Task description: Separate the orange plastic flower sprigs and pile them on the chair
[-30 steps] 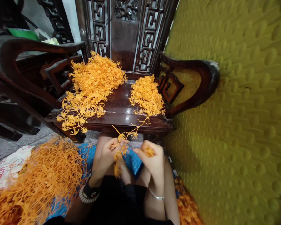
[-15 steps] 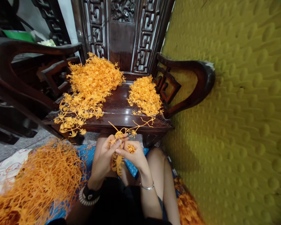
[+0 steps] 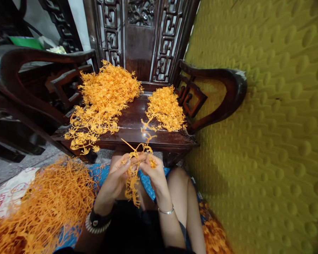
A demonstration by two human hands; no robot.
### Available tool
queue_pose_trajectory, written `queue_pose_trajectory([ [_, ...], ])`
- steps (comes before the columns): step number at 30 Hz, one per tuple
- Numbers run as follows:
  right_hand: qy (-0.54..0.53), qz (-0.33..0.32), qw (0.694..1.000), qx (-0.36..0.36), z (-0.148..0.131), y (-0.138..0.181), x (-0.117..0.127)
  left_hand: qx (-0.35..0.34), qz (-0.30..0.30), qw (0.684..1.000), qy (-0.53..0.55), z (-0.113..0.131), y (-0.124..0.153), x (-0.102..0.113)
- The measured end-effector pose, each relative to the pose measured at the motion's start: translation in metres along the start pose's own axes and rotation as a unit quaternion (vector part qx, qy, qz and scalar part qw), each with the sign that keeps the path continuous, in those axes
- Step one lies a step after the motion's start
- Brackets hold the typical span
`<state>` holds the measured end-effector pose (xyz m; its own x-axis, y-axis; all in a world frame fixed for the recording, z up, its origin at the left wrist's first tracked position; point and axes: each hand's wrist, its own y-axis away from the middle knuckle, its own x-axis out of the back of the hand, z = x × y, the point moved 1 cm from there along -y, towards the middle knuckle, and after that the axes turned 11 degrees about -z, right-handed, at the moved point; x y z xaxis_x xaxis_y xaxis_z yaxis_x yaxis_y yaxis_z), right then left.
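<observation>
Over my lap, my left hand (image 3: 119,171) pinches an orange, plastic-looking branched sprig (image 3: 132,154). One thin stem of it points up and left. A knotted orange strand (image 3: 132,188) hangs down between my hands. My right hand (image 3: 154,173) is closed close by, its fingertips at the same sprig, with a cluster of small orange pieces (image 3: 153,163) showing in its curled fingers. From there a forked orange piece (image 3: 148,134) reaches up toward the seat's front edge. Exactly which fingers grip which strand is hard to make out.
A dark carved wooden chair (image 3: 129,121) stands ahead, bearing a large orange pile (image 3: 108,91) and a smaller one (image 3: 166,107). Loose orange stems (image 3: 60,197) are heaped at lower left on blue sheeting (image 3: 95,173). A yellow padded wall (image 3: 267,123) rises at right.
My hands have moved slightly apart. The forked piece has swung from pointing right to pointing up, and the hanging strand shows more of its length.
</observation>
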<state>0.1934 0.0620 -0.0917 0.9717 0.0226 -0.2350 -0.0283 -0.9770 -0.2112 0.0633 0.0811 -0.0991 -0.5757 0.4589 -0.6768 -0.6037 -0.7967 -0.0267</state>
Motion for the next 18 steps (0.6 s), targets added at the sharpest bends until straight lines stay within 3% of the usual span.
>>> queue_pose_trajectory([
  [4,-0.03,0.088,0.996,0.018,0.003,0.002,-0.002,-0.02,-0.026,0.999,-0.033,-0.001,-0.001,-0.006],
  [12,0.119,0.099,0.986,0.069,-0.011,0.007,0.013,-0.049,0.061,0.994,-0.077,0.005,0.001,-0.005],
  [18,0.125,0.15,0.973,0.122,-0.021,0.011,0.034,-0.021,0.03,0.983,-0.179,0.007,-0.001,0.008],
])
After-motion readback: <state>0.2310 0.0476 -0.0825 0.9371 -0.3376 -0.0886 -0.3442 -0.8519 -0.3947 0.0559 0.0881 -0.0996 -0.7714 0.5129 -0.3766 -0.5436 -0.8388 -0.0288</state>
